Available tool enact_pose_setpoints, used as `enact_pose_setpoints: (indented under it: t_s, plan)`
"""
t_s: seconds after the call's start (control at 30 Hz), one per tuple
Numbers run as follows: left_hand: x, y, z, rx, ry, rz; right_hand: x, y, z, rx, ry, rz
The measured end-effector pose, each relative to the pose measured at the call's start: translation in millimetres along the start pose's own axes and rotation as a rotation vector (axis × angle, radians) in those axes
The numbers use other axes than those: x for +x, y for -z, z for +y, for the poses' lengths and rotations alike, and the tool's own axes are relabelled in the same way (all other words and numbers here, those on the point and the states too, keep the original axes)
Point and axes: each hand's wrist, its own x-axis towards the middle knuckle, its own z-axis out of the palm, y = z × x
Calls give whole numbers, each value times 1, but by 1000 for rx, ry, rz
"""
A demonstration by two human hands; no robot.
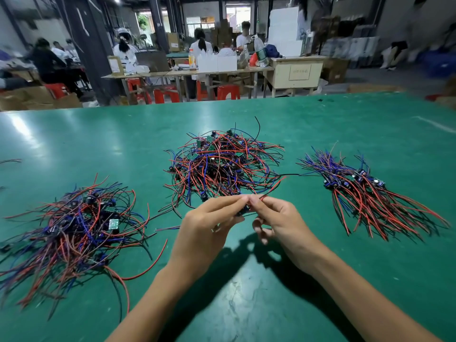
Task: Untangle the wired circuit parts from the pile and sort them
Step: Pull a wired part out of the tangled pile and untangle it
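A tangled pile of small circuit boards with red, blue and black wires lies in the middle of the green table. Just in front of it my left hand and my right hand meet fingertip to fingertip, both pinching one wired circuit part. Its red and black wires stretch up to the right. To the right lies a neat aligned bundle of parts. A looser heap of parts sits at the left.
Stray wire ends lie at the table's far left edge. Beyond the table's far edge stand red stools, wooden benches with boxes and bottles, and several seated people working.
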Motion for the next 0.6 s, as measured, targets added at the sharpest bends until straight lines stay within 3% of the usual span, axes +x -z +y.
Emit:
enact_pose_setpoints:
  t_s: [0.13, 0.33, 0.47, 0.6]
  plan:
    - [-2, -4, 4, -91, 91, -79, 0, 8, 2, -34, 104, 90]
    - [-2, -10, 18, -623, 778, -190, 0, 7, 2, -90, 135, 78]
    - [0, -11, 21, -807, 985, -168, 0, 5, 7, -159, 140, 89]
    - [1, -8, 21, -817, 1054, -145, 3, 10, 9, -358, 218, 179]
